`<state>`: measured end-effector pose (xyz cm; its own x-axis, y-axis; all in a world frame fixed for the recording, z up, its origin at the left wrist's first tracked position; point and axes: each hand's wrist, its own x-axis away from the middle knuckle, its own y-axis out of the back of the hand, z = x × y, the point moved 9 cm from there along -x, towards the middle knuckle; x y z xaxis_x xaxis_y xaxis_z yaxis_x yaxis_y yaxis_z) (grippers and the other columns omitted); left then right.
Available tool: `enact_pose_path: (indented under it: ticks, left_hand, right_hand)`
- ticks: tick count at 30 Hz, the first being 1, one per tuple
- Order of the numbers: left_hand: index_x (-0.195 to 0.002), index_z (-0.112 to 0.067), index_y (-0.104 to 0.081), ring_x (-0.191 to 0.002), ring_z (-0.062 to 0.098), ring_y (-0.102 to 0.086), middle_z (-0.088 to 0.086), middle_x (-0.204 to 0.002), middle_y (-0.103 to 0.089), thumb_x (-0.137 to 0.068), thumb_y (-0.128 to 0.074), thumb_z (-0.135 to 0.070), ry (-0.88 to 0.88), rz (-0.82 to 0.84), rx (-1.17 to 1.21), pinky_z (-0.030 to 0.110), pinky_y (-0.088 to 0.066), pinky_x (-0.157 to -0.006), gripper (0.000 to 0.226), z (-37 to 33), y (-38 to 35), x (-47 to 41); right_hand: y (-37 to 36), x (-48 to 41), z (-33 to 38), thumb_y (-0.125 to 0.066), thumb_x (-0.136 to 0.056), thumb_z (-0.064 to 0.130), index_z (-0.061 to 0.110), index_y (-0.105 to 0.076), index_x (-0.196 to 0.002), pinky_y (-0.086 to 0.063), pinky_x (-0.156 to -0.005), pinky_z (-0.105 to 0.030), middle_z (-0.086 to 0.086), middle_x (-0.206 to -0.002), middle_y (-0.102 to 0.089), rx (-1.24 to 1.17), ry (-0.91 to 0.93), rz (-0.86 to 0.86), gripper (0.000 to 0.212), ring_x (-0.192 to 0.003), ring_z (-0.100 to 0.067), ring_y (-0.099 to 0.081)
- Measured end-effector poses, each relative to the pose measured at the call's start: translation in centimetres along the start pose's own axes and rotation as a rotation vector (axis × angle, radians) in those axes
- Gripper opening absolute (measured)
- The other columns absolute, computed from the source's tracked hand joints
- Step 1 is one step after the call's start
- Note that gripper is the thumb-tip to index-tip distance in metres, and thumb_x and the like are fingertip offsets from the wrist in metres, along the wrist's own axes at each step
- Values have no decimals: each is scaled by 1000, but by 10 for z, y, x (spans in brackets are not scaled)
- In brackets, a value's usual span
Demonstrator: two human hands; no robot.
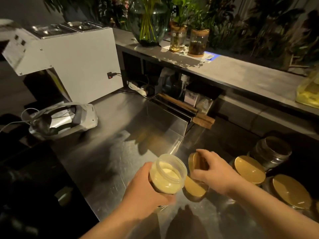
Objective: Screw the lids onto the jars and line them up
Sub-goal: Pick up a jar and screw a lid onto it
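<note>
Left hand [146, 185] and right hand [214, 169], each grip closed.

The left hand [146, 192] hides the lower body of the clear plastic jar of pale powder [168, 171]. The right hand's fingers [205, 159] cover much of the tilted gold metal lid [194, 161]. Right of that lid, a gold-lidded jar [291, 191] is cut by the frame edge. Left of the jar, the counter's [112, 161] surroundings are too dark to read.

No readable text; blue-white label [211, 57] on the shelf [241, 73], far beyond the fingers, too blurred.
</note>
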<state>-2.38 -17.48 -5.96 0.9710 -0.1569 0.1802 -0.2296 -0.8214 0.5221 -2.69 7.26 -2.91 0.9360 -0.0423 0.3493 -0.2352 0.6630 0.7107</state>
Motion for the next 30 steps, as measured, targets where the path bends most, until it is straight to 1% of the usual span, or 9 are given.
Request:
enact_pose_path:
  ticks: [3, 6, 10, 14, 18, 23, 26, 28, 30]
  left_hand:
    - [-118, -65, -56, -103, -1, -71, -30, -115, -70, -39, -102, -61, -72, -39, 22, 38, -65, -90, 92, -27, 5, 1]
    - [-119, -69, -52, -103, -3, -68, -34, -118, -63, -39, -101, -71, -159, -8, 12, 36, -65, -89, 95, -62, 6, -3]
    - [-125, -75, -40, -107, -2, -65, -41, -119, -50, -37, -94, -90, -269, 65, -60, 23, -62, -87, 104, -102, 3, 3]
    - [-124, -78, -37, -108, -2, -65, -39, -120, -54, -44, -92, -85, -332, 38, -41, 14, -55, -82, 97, -124, 5, 11]
    - [-122, -77, -40, -112, -11, -61, -38, -121, -57, -42, -94, -84, -368, 24, -2, 14, -57, -79, 97, -139, 7, 19]
    - [-120, -77, -40, -107, -13, -61, -37, -118, -58, -38, -94, -86, -367, 10, 0, 9, -51, -72, 98, -153, 5, 28]
    - [-117, -76, -39, -107, -11, -59, -39, -118, -53, -37, -92, -84, -384, -2, 7, 11, -51, -76, 96, -160, 4, 33]
    - [-116, -78, -38, -106, -6, -61, -39, -116, -51, -39, -92, -82, -389, 10, 16, 16, -53, -81, 94, -165, 1, 37]
    - [-117, -79, -36, -107, -3, -61, -40, -115, -49, -40, -91, -80, -400, 25, 1, 17, -53, -82, 95, -170, -3, 39]
  right_hand:
    - [48, 26, 57, -82, -64, 49, 53, -40, -149, -59, -98, -39, 17, -136, -50, -184, 179, 108, 94, -119, -14, -58]
    - [71, 50, 102, -86, -76, 30, 60, -39, -147, -54, -104, -37, 25, -139, -46, -59, 322, 212, 90, -125, -8, -54]
    - [83, 75, 129, -84, -77, 31, 62, -32, -149, -55, -97, -30, 34, -135, -35, 173, 384, 273, 94, -122, -5, -48]
    - [99, 94, 138, -83, -78, 33, 63, -31, -150, -53, -86, -24, 33, -137, -32, 283, 380, 253, 94, -119, -5, -47]
    - [110, 107, 141, -82, -80, 33, 61, -30, -152, -55, -95, -30, 27, -140, -36, 296, 368, 250, 93, -122, -9, -50]
    - [127, 114, 141, -80, -82, 49, 53, -27, -159, -56, -101, -35, 22, -142, -42, 381, 300, 199, 93, -125, -12, -53]
    - [136, 114, 141, -73, -81, 66, 46, -37, -157, -56, -101, -34, 16, -139, -54, 423, 224, 124, 87, -121, -14, -58]
    - [140, 112, 139, -64, -80, 80, 38, -53, -147, -59, -93, -33, 11, -125, -66, 438, 146, 71, 80, -108, -14, -66]
    - [141, 110, 138, -50, -79, 93, 33, -61, -137, -61, -80, -29, 7, -113, -69, 494, 66, 17, 84, -97, -18, -70]
